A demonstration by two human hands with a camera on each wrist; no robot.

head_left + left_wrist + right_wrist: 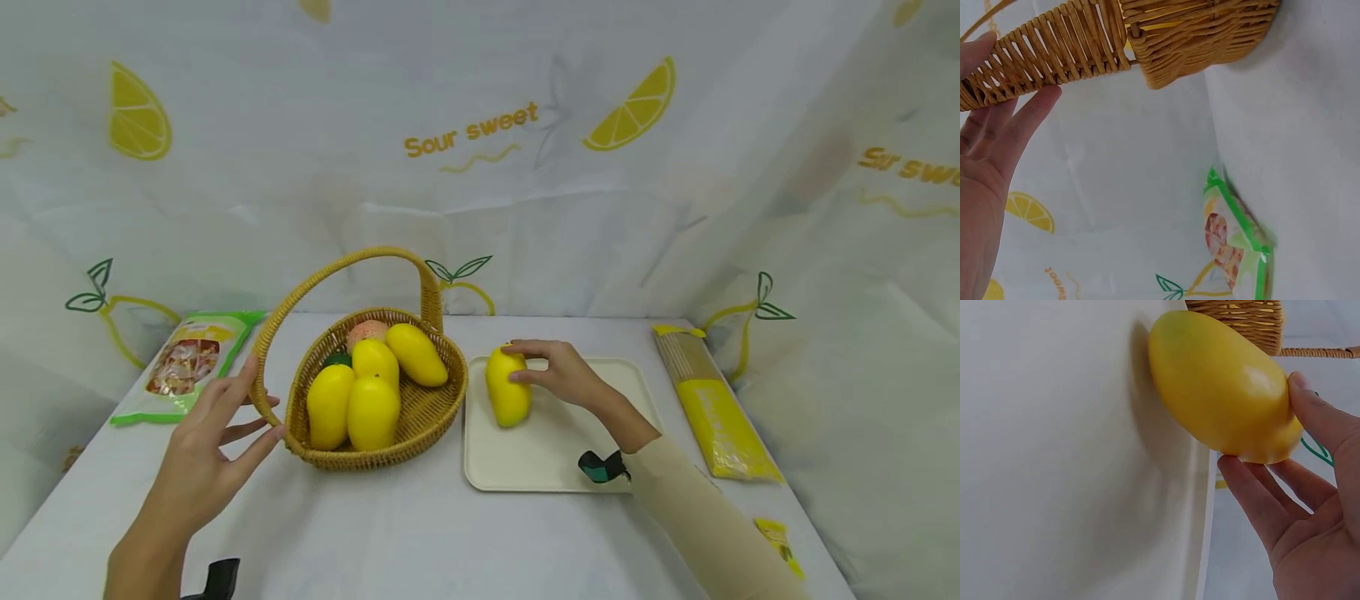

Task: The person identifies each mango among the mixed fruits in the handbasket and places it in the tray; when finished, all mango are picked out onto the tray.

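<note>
At the left, my left hand [206,446] holds the side of the handle of a wicker basket [420,442], thumb and fingers on either side of it. The left wrist view shows the woven handle [1041,53] between thumb and fingers. Inside the basket lie several yellow mangoes [373,414], a pinkish round fruit [367,332] and something dark green, mostly hidden. My right hand [558,375] pinches another mango [507,387] by its upper end, over the left part of a cream tray [570,467]. Whether the mango's lower end [1175,331] touches the tray, I cannot tell.
A green-edged snack bag [191,362] lies behind my left hand. Right of the tray are a yellow pack of noodles [716,408] and a small yellow packet [780,543]. A white printed curtain [480,208] hangs behind the white table.
</note>
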